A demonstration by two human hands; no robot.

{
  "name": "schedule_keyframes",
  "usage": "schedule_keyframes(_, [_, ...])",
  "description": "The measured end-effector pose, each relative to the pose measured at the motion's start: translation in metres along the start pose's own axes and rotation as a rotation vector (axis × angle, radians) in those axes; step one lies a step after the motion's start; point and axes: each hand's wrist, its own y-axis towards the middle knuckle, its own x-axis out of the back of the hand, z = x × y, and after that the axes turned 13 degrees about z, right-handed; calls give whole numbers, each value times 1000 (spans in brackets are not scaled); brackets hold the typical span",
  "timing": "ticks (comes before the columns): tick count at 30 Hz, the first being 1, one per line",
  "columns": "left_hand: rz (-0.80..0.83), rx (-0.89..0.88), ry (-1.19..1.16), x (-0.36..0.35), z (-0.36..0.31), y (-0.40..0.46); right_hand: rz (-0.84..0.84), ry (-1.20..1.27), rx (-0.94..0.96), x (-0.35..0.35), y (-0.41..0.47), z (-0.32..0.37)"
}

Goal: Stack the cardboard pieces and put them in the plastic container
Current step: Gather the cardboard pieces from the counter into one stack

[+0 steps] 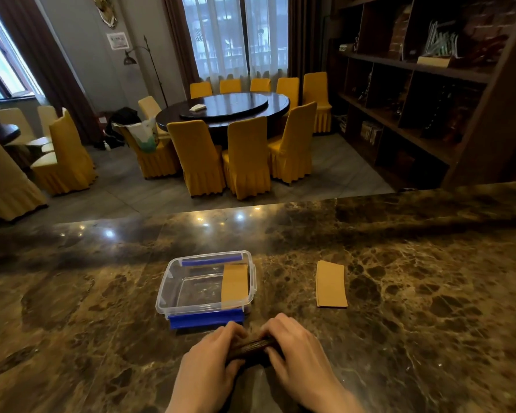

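A clear plastic container [173, 289] with blue clips stands open on the marble counter, straight ahead of me. A tan stack of cardboard pieces [235, 284] stands against its right inner wall. More tan cardboard pieces [331, 284] lie flat on the counter to the right of the container. Just in front of the container, my left hand [212, 362] and my right hand [295, 350] together grip a dark stack of cardboard pieces [255, 347], seen edge-on, one hand at each end. Most of that stack is hidden by my fingers.
The brown marble counter [102, 308] stretches wide left and right, its far edge just past the container. Beyond it are a round dining table [224, 108] with yellow-covered chairs, and a dark wooden shelf unit [423, 93] at the right.
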Motion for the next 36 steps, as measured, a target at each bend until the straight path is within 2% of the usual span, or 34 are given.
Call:
schedule_keyframes(8, [9, -142, 23, -1, -20, 33, -86, 44, -94, 21, -7, -13])
schedule_keyframes(14, [75, -305, -103, 2, -59, 77, -194, -8, -230, 68, -22, -38])
schedule_keyframes(20, [126, -302, -231, -15, -98, 115, -110, -101, -334, 122, -25, -67])
schedule_keyframes(24, [162, -152, -518, -23, -113, 143, -186, -108, -349, 146, -6, -89])
schedule_keyframes(28, [81, 215, -928, -42, -127, 164, -361, -25, -406, 150, 15, -111])
schedule_keyframes(30, [-16, 378, -1019, -51, -132, 173, -335, 4, -498, 144, 25, -122])
schedule_keyframes(33, [-113, 518, -945, -55, -143, 180, -156, 19, -604, 128, 35, -136])
schedule_keyframes(36, [-95, 541, -651, -56, -151, 185, -58, 46, -656, 115, 41, -144])
